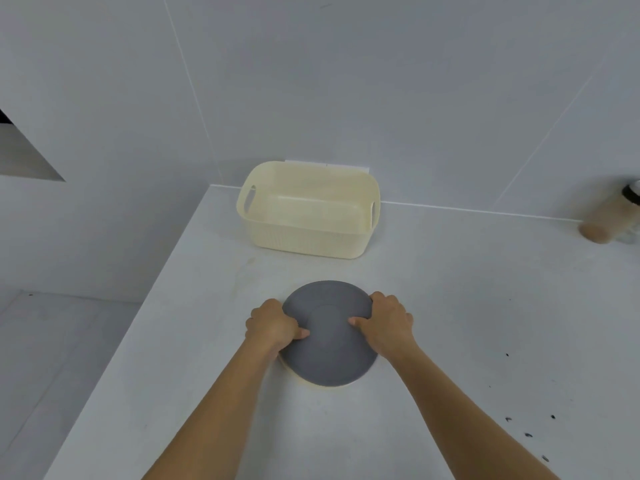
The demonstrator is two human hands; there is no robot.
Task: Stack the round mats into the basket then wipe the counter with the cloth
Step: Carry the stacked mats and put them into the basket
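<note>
A round grey mat (327, 355) lies near the middle of the pale counter (450, 306), on top of a cream mat whose edge (325, 386) peeks out at the front. My left hand (272, 323) grips the grey mat's left rim, thumb on top. My right hand (386, 322) grips its right rim the same way. Behind the mats, against the wall, stands a cream plastic basket (304, 237) with slotted handles; nothing shows inside it. No cloth is in view.
The counter's left edge (138, 323) drops to a lower surface. A tan cylindrical container (604, 220) stands at the far right by the wall. Dark specks (528, 434) dot the counter at the right front.
</note>
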